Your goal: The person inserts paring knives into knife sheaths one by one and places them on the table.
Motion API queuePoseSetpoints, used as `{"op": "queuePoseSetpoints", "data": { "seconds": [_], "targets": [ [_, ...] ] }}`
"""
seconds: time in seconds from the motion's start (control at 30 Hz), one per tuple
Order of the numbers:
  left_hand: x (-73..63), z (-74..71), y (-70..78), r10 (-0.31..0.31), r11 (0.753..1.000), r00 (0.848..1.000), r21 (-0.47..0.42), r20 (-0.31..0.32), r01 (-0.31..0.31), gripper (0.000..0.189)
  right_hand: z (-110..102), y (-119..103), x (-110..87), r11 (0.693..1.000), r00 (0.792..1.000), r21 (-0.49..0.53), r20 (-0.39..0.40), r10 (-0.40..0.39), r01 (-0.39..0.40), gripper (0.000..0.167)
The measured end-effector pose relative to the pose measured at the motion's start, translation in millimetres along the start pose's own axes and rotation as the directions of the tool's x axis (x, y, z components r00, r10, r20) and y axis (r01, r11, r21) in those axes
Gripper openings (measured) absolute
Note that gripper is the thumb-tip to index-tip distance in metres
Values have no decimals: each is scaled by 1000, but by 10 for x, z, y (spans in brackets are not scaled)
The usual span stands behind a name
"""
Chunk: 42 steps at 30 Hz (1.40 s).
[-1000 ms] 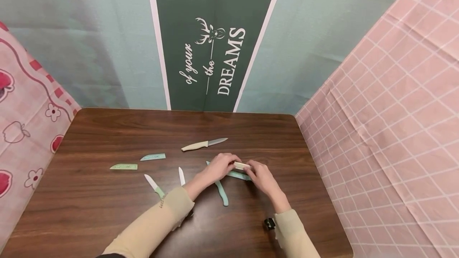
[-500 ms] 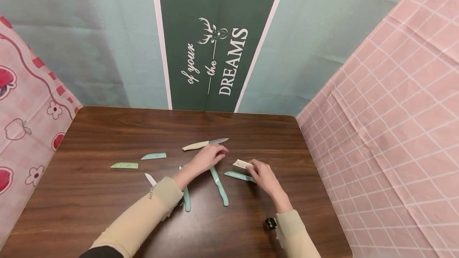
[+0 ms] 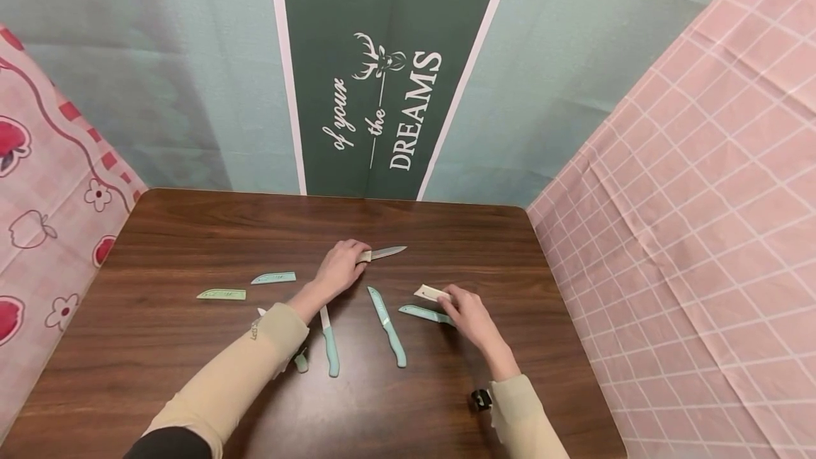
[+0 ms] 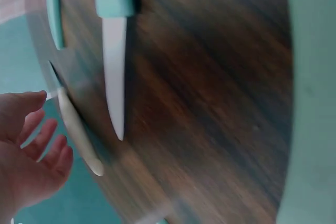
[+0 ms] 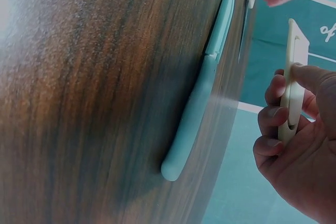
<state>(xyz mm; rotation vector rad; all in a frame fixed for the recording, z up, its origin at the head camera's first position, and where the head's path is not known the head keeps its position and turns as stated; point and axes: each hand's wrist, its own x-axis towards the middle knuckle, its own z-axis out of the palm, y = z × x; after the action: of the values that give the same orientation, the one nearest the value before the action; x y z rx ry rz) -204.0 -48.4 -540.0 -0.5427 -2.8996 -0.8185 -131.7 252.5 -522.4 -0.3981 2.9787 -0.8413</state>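
"Dark brown wood-grain table (image 3: pixel 363 423). What lies nearest on it?"

"A green-handled knife (image 3: pixel 302 361), mostly hidden beneath the beige left sleeve (image 3: pixel 223 374), then a light-blue-handled knife (image 3: pixel 331 353) with a bare white blade. A light-blue sheathed knife (image 3: pixel 387 328) slants just beyond, and a second sheathed knife (image 3: pixel 423 313) lies partly behind the right hand (image 3: pixel 470 314)."

"Are the hands full?"

"The right one pinches a slim cream plastic sheath (image 3: pixel 430 292), raised off the wood. The left hand (image 3: pixel 339 264) is over the handle of a cream-handled, grey-bladed knife (image 3: pixel 382 253); its fingers look loose and half bent in the left wrist view, and I can't tell whether they touch."

"What just changed?"

"The left hand has let go of the sheath and reached across to that knife, so I'd judge each cream piece now has its own hand, though the knife still lies flat."

"Room to move?"

"Bare wood separates the sheath from the knife's tip, and more runs to the right edge, by pink gridded cloth (image 3: pixel 701 197). Leftward lie a light-green sheath (image 3: pixel 221 295) and a light-blue sheath (image 3: pixel 274 278). Past the knife, a strip of wood reaches the far edge, before a dark green panel (image 3: pixel 325 6) lettered in white."
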Motion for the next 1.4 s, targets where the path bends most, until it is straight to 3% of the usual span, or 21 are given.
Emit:
{"op": "queuePoseSetpoints", "data": {
  "seconds": [0.27, 0.6, 0.8, 1.2, 1.4],
  "targets": [
    [-16, -7, -97, -77, 994, 994, 81, 77, 70, 44, 22, 16, -18, 1000, 1000, 1, -6, 6, -6, 13],
    [-12, 55, -95, -34, 984, 999, 173, 14, 31, 33, 57, 34, -40, 1000, 1000, 4, -17, 4, -4, 11],
    [-12, 70, -95, -54, 975, 998, 215, 37, 45, 22, 54, 25, -35, 1000, 1000, 12, 3, 19, -19, 11],
    [-47, 30, -32, -17, 983, 1000, 181, 0, 17, 11, 34, 29, -57, 1000, 1000, 9, -2, 20, -20, 12],
    [-69, -22, 19, 10, 989, 1000, 149, 0, -9, 16, 10, 13, -55, 999, 1000, 28, -17, 16, -15, 19]
  ]
}}
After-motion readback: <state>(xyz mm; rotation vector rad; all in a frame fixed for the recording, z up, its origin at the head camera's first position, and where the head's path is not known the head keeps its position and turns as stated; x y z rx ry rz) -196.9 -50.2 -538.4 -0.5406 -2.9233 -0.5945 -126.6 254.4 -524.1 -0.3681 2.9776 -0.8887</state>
